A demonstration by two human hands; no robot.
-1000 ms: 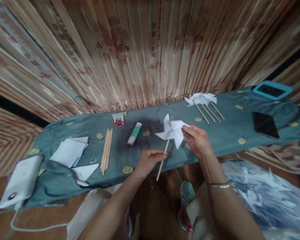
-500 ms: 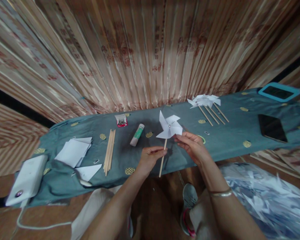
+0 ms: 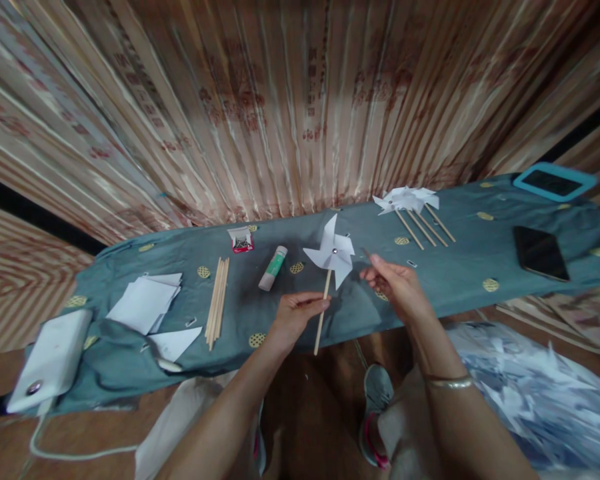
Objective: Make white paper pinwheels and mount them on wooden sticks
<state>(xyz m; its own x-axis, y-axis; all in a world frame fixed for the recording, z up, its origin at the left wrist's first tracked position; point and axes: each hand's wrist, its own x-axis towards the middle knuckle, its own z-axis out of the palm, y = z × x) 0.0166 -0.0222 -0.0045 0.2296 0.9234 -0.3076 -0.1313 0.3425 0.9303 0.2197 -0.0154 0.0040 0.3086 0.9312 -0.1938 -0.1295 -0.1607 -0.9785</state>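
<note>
Pinched between the thumb and fingers of my left hand (image 3: 300, 317) is the wooden stick of a white paper pinwheel (image 3: 341, 252), held upright with its blades above the hand. A small shiny pin head marks the pinwheel's centre. My right hand (image 3: 395, 283) is just right of the blades and apart from them, its fingers loosely bent and spread, with nothing visible in them. Left of the pinwheel a glue stick (image 3: 273, 269) with a green label lies on the cloth. Beyond it stands an opened small red box (image 3: 243, 241) of metal pins.
The narrow table has a green cloth (image 3: 350, 313). Leftward lie wooden sticks (image 3: 217, 303), white paper sheets (image 3: 143, 303) and a white device (image 3: 50, 360) with a cable. Rightward are several finished pinwheels (image 3: 407, 199), a dark phone (image 3: 540, 253), a blue-framed device (image 3: 555, 181) and a plastic bag (image 3: 530, 393).
The pinwheel's blades have turned on the stick. My right hand has drawn away from the blades, to the right. My left hand keeps its hold.
</note>
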